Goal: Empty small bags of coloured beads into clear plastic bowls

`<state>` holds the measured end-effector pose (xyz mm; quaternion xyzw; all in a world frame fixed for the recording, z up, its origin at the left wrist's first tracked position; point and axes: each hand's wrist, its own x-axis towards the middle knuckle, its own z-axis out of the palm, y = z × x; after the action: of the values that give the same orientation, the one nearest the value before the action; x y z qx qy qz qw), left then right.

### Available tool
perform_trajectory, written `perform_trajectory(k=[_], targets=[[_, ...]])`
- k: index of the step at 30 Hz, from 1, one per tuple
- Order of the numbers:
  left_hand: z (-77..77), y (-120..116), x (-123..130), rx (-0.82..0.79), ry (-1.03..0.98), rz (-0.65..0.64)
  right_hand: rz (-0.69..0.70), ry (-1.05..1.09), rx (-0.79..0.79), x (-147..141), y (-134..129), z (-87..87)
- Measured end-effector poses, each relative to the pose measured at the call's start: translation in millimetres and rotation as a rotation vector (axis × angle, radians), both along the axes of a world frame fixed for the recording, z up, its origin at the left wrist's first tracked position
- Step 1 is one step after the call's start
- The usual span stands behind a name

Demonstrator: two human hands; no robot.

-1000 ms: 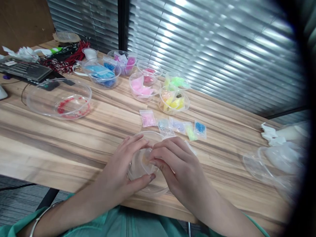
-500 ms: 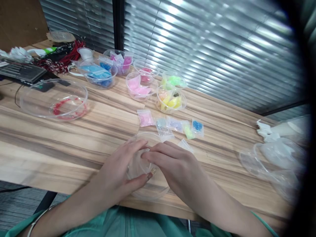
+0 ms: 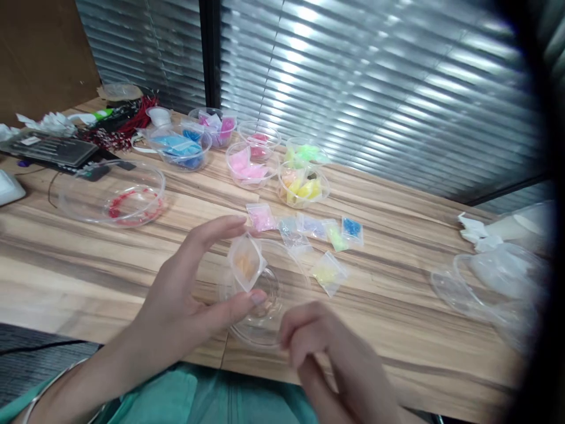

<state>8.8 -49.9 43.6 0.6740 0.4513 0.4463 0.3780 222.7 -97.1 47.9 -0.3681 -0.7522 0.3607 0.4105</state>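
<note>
Between the thumb and forefinger of my left hand point(image 3: 194, 288), a small clear zip bag point(image 3: 246, 262) with orange bits is held with its mouth spread apart. Under it stands a round clear bowl point(image 3: 293, 265), with a smaller clear dish point(image 3: 270, 294) inside. My right hand point(image 3: 326, 353) is at the bowl's right front edge, blurred, its fingers curled together; whether they hold anything does not show. Just right of the bowl lies a bag of pale yellow beads point(image 3: 329, 272). Behind the bowl are bags of pink point(image 3: 261, 217), pale green point(image 3: 336, 235) and blue beads point(image 3: 352, 229).
Bowls of blue point(image 3: 180, 147), pink point(image 3: 251, 168) and yellow bags point(image 3: 302, 187) stand towards the blinds. A large clear bowl point(image 3: 75, 203) with a red bead ring point(image 3: 135, 206) is at left. Clear plastic containers point(image 3: 498, 277) lie at right.
My right hand has moved away from my left, down and to the right. The held bag now shows spread apart, and the pale yellow bag is uncovered. The view has shifted slightly.
</note>
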Motion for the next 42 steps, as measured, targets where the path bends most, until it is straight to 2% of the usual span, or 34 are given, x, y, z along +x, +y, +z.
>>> perform_trajectory(k=[2,4,6,7,9,12,15,17,19,21,25,27,29,32,36,39,42], targets=[[12.6,4.1,2.3,0.04,-0.056,-0.014,0.139,0.052,-0.13,-16.3,-16.3,-17.4],[23.6,8.8,8.4,0.065,-0.128,-0.04,0.289,0.129,-0.344,-36.6,-27.0,-35.0],[31.9,14.4,17.0,0.091,-0.193,-0.078,0.46,0.192,-0.537,-56.0,-31.7,-46.6],[34.8,17.6,21.8,0.106,-0.216,-0.098,0.492,0.212,-0.572,-63.5,-32.1,-49.2],[37.5,24.9,31.1,0.129,-0.254,-0.117,0.454,0.199,-0.513,-72.0,-29.8,-48.3],[35.0,35.5,40.9,0.104,-0.3,-0.136,0.364,0.08,-0.346,-69.0,-21.5,-38.4],[30.0,42.7,43.4,0.073,-0.307,-0.166,0.429,0.02,-0.311,-58.6,-14.6,-29.4],[28.4,45.4,42.1,0.079,-0.297,-0.174,0.459,-0.004,-0.333,-56.5,-14.5,-30.4],[29.5,47.1,40.6,0.1,-0.299,-0.173,0.465,-0.008,-0.434,-63.4,-17.4,-40.4],[33.4,48.5,40.7,0.126,-0.31,-0.179,0.454,0.098,-0.605,-80.3,-20.6,-58.4],[47.1,54.1,47.2,0.195,-0.323,-0.185,0.529,0.667,-0.943,-127.6,-19.2,-93.9],[55.1,61.1,51.0,0.233,-0.327,-0.172,0.59,0.869,-1.11,-145.9,-15.0,-100.6],[62.4,72.1,53.0,0.279,-0.318,-0.152,0.579,0.993,-1.261,-156.4,-11.2,-100.1],[70.4,94.0,51.4,0.375,-0.274,-0.101,0.486,1.049,-1.378,-161.3,-9.6,-95.5],[75.3,123.0,45.2,0.407,-0.16,0.0,0.446,1.029,-1.414,-161.5,-13.1,-95.9],[78.1,140.7,42.8,0.413,-0.09,0.005,0.452,0.982,-1.449,-163.2,-16.0,-102.1],[81.4,155.0,43.4,0.416,-0.069,-0.01,0.521,0.888,-1.501,-167.4,-18.6,-112.2]])
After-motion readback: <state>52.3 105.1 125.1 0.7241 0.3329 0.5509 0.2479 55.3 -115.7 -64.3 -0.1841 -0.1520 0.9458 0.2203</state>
